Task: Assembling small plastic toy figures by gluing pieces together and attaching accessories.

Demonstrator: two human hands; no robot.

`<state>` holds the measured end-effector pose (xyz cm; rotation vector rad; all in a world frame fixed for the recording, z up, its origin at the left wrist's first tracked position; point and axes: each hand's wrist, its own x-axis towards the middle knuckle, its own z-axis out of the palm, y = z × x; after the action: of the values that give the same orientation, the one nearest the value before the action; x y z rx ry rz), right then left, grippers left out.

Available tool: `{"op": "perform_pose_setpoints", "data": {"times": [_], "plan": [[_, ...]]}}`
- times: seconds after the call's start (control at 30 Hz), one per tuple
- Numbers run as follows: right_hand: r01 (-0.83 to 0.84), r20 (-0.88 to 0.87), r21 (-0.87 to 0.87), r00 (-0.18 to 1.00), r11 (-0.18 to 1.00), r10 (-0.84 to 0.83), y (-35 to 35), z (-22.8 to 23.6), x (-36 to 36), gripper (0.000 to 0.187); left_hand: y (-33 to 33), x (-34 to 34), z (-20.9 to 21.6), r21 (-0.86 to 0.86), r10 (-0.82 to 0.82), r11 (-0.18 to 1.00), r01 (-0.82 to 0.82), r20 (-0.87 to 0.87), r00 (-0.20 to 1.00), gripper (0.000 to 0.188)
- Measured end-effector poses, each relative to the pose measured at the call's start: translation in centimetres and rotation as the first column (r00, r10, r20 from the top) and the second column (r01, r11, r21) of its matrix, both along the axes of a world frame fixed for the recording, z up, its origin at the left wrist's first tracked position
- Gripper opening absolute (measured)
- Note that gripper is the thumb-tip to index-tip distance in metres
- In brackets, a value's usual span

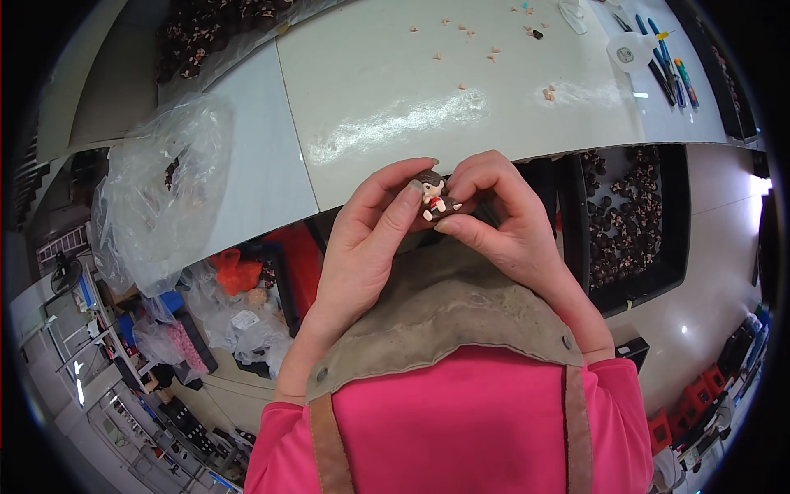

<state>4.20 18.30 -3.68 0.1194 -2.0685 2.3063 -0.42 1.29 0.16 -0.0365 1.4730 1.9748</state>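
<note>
A small dark-brown figurine [435, 196] with a pale face and a bit of red on its front is held between my hands, close to the table's near edge. My left hand [370, 222] grips its head and left side, thumb across the front and index finger over the top. On the other side, my right hand [506, 206] has its thumb at the base and its curled fingers against the figurine's right side. Whether the right fingertips also pinch a tiny part is hidden.
Tiny peach-coloured pieces [464, 31] lie scattered over the white table [370, 74]. A crumpled clear plastic bag [173, 181] hangs over its left edge. Pens [685, 82] lie at the far right. A black tray [676, 239] of dark brown pieces stands right of me.
</note>
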Motion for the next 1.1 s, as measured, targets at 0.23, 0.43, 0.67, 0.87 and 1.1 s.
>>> {"op": "perform_pose_setpoints", "data": {"times": [0.23,0.43,0.67,0.87,1.1], "plan": [[-0.004,0.002,0.009,1.000,1.000,0.004,0.2,0.3,0.0,0.029,0.0,-0.1,0.2,0.032,0.012,0.999,-0.017,0.141,0.990,0.032],[0.014,-0.013,0.018,1.000,1.000,-0.014,0.2,0.4,0.0,0.029,-0.1,0.1,0.0,0.130,0.020,0.990,-0.054,0.251,0.968,0.035],[0.026,-0.044,0.035,0.999,0.999,-0.025,0.2,0.7,-0.1,0.027,-0.3,-0.2,-0.1,0.206,0.020,0.975,-0.086,0.303,0.953,0.032],[0.042,-0.098,0.105,0.995,0.994,-0.032,-0.1,1.0,-0.1,0.032,-0.8,-0.1,-0.8,0.320,-0.001,0.940,-0.120,0.352,0.936,0.031],[0.123,-0.224,0.282,0.973,0.951,-0.060,0.0,0.5,-0.5,0.049,-0.8,0.0,-0.9,0.366,-0.012,0.924,-0.114,0.326,0.945,0.041]]}}
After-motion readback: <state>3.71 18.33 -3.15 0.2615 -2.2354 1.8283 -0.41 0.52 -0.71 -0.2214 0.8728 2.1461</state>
